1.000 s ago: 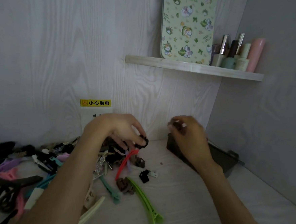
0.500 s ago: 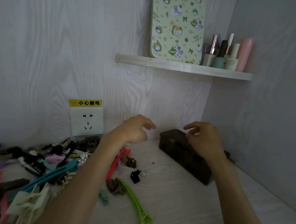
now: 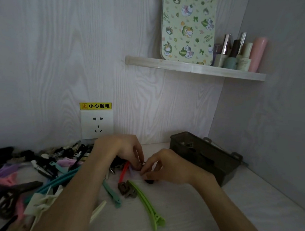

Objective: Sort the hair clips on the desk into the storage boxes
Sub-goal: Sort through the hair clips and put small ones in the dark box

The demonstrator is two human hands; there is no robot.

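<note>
We face a pale wood-grain surface in a corner. A dark storage box stands right, hair clips heaped left (many colours). Our left hand and right hand meet, curled fingers pinching a small dark clip.

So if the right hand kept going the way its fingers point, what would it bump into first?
Probably the left hand. The right hand points leftward, its fingertips almost meeting the left's over a small clip, with the red clip just beyond. Depth is hard to judge.
</note>
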